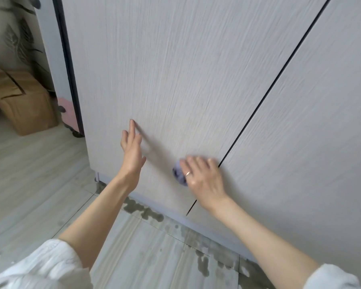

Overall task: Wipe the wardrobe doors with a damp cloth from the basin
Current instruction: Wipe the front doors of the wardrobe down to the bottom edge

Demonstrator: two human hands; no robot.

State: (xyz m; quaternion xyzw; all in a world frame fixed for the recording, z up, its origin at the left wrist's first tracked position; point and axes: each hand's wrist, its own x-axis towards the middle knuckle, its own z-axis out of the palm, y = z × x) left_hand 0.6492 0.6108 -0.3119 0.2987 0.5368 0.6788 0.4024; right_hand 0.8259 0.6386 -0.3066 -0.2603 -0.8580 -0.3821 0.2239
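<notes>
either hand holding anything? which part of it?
Right hand presses a bluish cloth flat against the wardrobe door, fingers spread over its top; only its left edge shows. Left hand holds nothing, fingertips at the door.

Mid-frame, our left hand (131,152) reaches forward with straight fingers; our right hand (203,176), lower center, lies spread flat.

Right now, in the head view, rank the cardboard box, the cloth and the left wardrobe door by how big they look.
1. Left wardrobe door, largest by far.
2. Cardboard box, though it sits farther from the camera.
3. Cloth, smallest; the right hand hides most of it.
</notes>
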